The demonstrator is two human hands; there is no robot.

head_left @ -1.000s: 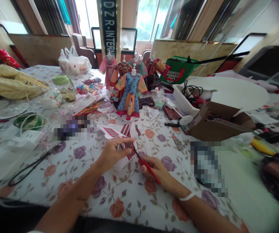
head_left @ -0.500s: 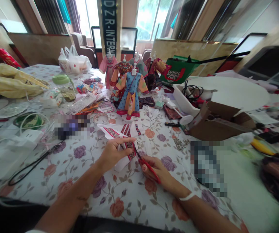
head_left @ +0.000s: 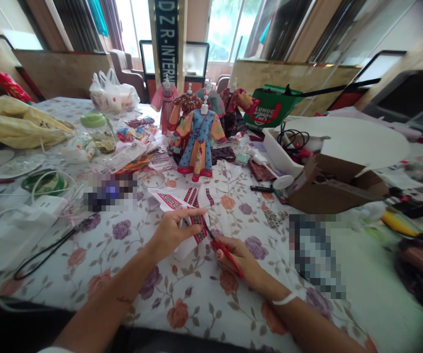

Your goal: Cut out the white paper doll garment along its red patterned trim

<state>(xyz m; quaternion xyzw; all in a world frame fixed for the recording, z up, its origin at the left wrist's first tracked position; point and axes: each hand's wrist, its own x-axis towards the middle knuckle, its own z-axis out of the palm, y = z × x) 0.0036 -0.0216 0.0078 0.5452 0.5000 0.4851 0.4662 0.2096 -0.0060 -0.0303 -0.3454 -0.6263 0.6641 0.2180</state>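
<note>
Between the thumb and fingers of my left hand (head_left: 176, 229) is a white piece with a red-and-black patterned trim strip (head_left: 199, 236). My right hand (head_left: 239, 257) grips red-handled scissors (head_left: 229, 258), whose dark blades point up and left against the strip's right edge. How far the blades are parted is too small to tell. More red patterned trim pieces (head_left: 191, 196) lie just beyond my left hand. Behind them stands a small blue and orange dress (head_left: 196, 142) on a doll-sized stand, with several other miniature garments at its back.
A brown cardboard box (head_left: 334, 189) and a white tray (head_left: 283, 157) stand at the right. Left are a roll of green tape (head_left: 45, 182), a white power adapter (head_left: 45, 211) with cables, and a lidded jar (head_left: 99, 132). A floral cloth (head_left: 123, 279) covers the table.
Almost nothing differs. Both hands, the strip and the scissors keep their places, and the whole view has shifted very slightly.
</note>
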